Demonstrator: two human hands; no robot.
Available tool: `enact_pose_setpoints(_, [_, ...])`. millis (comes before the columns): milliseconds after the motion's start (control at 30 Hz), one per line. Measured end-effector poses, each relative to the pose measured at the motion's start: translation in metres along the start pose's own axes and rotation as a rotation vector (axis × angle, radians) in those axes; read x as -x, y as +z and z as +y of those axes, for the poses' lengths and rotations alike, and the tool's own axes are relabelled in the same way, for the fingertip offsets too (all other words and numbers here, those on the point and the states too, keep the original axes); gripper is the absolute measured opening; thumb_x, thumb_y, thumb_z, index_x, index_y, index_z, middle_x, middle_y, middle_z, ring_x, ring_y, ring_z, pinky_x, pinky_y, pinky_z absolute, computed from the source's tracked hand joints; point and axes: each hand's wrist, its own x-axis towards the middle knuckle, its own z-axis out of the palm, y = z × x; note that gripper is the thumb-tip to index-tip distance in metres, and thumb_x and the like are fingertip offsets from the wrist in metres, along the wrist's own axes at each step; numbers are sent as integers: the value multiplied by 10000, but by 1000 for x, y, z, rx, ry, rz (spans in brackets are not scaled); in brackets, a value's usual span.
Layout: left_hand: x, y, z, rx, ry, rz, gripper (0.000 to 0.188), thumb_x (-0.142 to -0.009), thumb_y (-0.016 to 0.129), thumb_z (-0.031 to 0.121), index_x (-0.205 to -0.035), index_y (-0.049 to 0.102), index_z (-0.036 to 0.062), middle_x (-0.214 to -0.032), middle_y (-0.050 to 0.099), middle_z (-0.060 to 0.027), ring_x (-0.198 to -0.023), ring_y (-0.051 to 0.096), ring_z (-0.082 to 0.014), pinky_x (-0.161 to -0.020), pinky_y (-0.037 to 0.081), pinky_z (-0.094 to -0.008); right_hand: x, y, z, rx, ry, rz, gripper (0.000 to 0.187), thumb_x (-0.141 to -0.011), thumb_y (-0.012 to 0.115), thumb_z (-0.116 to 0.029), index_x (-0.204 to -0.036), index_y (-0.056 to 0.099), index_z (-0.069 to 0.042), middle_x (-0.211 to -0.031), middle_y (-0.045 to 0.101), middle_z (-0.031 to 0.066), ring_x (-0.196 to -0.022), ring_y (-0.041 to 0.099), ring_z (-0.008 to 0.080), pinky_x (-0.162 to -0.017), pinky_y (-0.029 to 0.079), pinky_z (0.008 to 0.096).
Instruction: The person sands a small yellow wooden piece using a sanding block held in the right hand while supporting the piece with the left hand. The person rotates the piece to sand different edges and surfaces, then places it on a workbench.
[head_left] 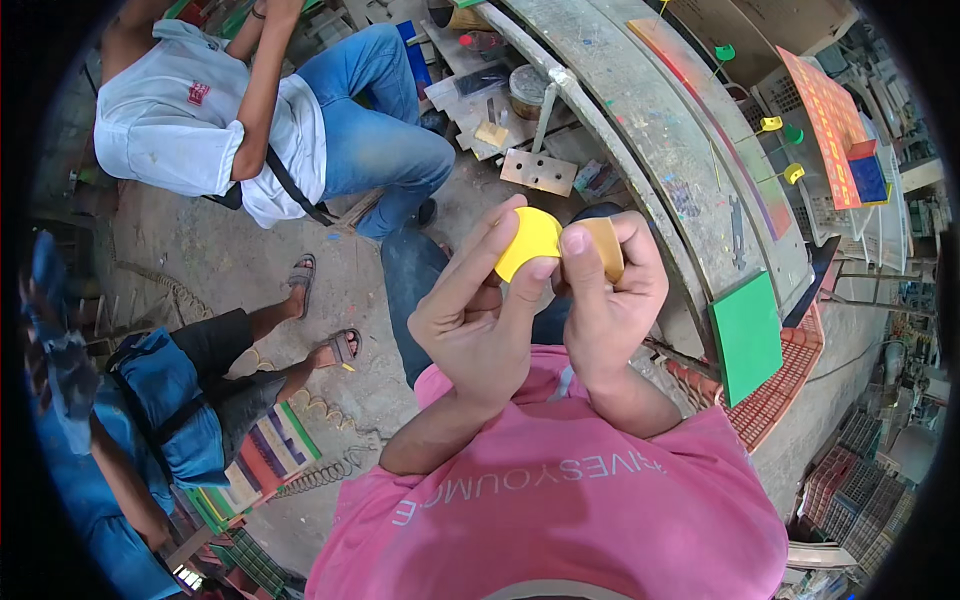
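Observation:
Between the thumb and fingers of my left hand (470, 320) is a small yellow curved piece (528, 243) with a smooth face. My right hand (612, 305) pinches a folded tan piece of sandpaper (609, 250), and its thumb tip meets the yellow piece's right edge. Both hands are closed and held close together in front of my chest. The fingers behind the yellow piece are partly hidden.
A paint-spotted workbench (690, 150) curves along the right, with a green board (746, 338) at its near end. Yellow pieces on thin rods (793, 173) stand beyond. A person in jeans (365, 120) sits far left; another in blue (180, 370) is nearer left.

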Motion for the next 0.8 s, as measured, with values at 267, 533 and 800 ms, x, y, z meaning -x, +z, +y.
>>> enact_pose_setpoints(267, [3, 2, 2, -44, -10, 11, 380, -818, 660, -70, -1191, 587, -58, -1235, 560, -251, -1079, 585, -240, -869, 504, -304, -4, 7, 0, -119, 5, 38, 136, -877, 654, -56, -845, 527, -19, -730, 574, -11, -615, 438, -21, -517, 331, 147])
enact_pose_setpoints(533, [4, 1, -1, -24, 26, 21, 376, -817, 663, -68, -1186, 591, -56, -1236, 559, -249, -1074, 588, -241, -869, 504, -300, 1, 9, -3, -86, 53, 62, 141, -877, 658, -65, -838, 529, -24, -717, 550, -27, -613, 424, -25, -515, 327, 146])
enact_pose_setpoints(800, [4, 0, -3, 17, 25, -8, 377, -824, 660, -61, -1192, 581, -61, -1238, 557, -245, -1064, 592, -228, -874, 508, -301, -11, 4, -7, -10, 58, 60, 147, -861, 677, -63, -813, 542, -28, -695, 553, -32, -601, 416, -22, -517, 317, 153])
